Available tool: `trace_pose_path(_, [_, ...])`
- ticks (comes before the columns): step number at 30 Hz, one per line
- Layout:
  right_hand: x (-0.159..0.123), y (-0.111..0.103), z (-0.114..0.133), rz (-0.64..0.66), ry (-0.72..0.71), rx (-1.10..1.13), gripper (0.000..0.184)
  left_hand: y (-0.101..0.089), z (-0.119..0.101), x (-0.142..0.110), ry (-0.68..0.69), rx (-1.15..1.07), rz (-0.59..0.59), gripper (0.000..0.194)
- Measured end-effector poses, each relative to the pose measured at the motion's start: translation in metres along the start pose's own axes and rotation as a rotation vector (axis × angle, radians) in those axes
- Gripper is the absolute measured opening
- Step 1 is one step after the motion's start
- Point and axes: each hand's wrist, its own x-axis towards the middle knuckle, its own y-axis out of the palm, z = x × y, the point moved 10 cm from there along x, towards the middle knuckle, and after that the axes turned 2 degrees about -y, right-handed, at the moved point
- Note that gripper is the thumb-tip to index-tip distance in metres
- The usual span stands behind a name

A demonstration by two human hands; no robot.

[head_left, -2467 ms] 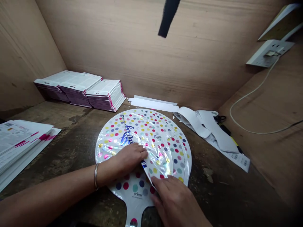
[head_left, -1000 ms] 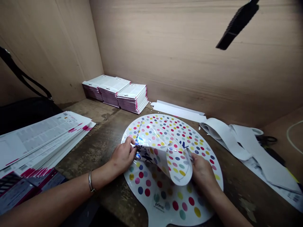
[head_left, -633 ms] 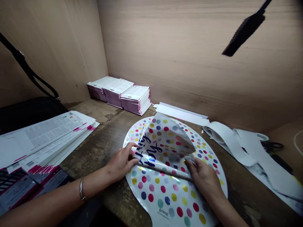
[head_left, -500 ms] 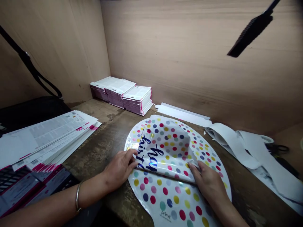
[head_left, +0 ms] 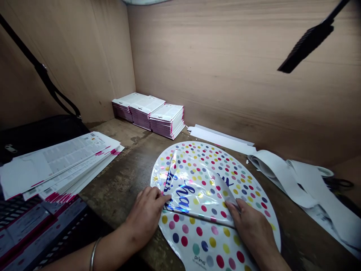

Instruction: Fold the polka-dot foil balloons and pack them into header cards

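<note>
A flat foil balloon (head_left: 203,233), white with many coloured dots, lies on the worn table before me. Part of it is folded over on itself, and dark blue lettering shows on the folded flap (head_left: 194,184). At the flap's left edge, my left hand (head_left: 148,209) is closed, thumb and fingers pinching the foil. My right hand (head_left: 251,222) grips the flap's right corner between thumb and fingers. More blue letters show on the foil beyond that corner. The balloon's neck runs off the bottom of the view.
Stacks of printed cards (head_left: 152,116) stand against the back panel. A fanned pile of cards (head_left: 67,162) lies at left, above a dark crate (head_left: 62,241). White paper strips (head_left: 316,188) and scissors (head_left: 340,183) lie at right. A black bag (head_left: 42,130) is far left.
The raised flap has come down flatter, uncovering blue letters beyond its right side. My left hand has turned slightly at the edge. The whole view has shifted a little.
</note>
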Motion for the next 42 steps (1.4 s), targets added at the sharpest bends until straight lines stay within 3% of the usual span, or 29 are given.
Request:
trace_pose_path(8, [-0.002,-0.001,0.001,-0.029,-0.007,0.003,0.039,-0.006,0.005,0.003,-0.026,-0.183,-0.037,0.021])
trace_pose_path(14, [-0.002,-0.001,0.001,-0.035,-0.002,0.024,0.038,-0.009,0.003,0.004,-0.067,0.059,0.054,0.027])
trace_pose_path(18, [-0.005,-0.002,0.007,-0.052,-0.014,-0.007,0.038,-0.01,-0.026,0.031,0.069,0.213,0.042,0.027])
trace_pose_path(20, [-0.006,-0.002,0.01,-0.069,-0.024,-0.042,0.038,0.0,-0.044,0.046,0.176,0.144,0.038,0.033])
trace_pose_path(22, [-0.004,-0.001,0.008,-0.076,-0.029,-0.057,0.037,0.021,-0.053,0.055,0.233,0.07,0.11,0.047])
trace_pose_path(26, [0.007,-0.011,-0.01,-0.075,-0.011,-0.009,0.04,0.055,-0.049,0.056,0.228,0.078,0.238,0.073])
trace_pose_path(29, [-0.001,-0.046,-0.017,-0.335,0.011,-0.028,0.044,0.058,-0.046,0.052,0.224,0.103,0.24,0.077])
trace_pose_path(31, [-0.021,-0.054,0.01,-0.468,-0.153,-0.037,0.05,0.056,-0.047,0.052,0.224,0.117,0.233,0.076])
trace_pose_path(32, [-0.03,-0.045,0.031,-0.423,-0.293,-0.02,0.051,0.055,-0.048,0.052,0.226,0.122,0.229,0.074])
trace_pose_path(34, [-0.05,-0.001,0.07,-0.106,-0.579,-0.003,0.06,0.053,-0.05,0.053,0.227,0.126,0.22,0.072])
trace_pose_path(35, [-0.057,0.015,0.074,0.012,-0.614,0.008,0.066,0.053,-0.051,0.053,0.225,0.127,0.218,0.072])
trace_pose_path(36, [-0.058,0.026,0.068,0.083,-0.564,0.012,0.069,0.052,-0.051,0.054,0.221,0.128,0.216,0.072])
trace_pose_path(38, [-0.047,0.028,0.035,0.112,-0.328,-0.009,0.07,0.053,-0.051,0.054,0.214,0.131,0.218,0.073])
trace_pose_path(40, [-0.037,0.01,0.005,0.013,-0.118,-0.055,0.066,0.054,-0.051,0.053,0.214,0.131,0.221,0.073])
trace_pose_path(42, [-0.036,-0.009,0.011,-0.103,-0.142,-0.076,0.063,0.054,-0.05,0.053,0.214,0.129,0.215,0.072])
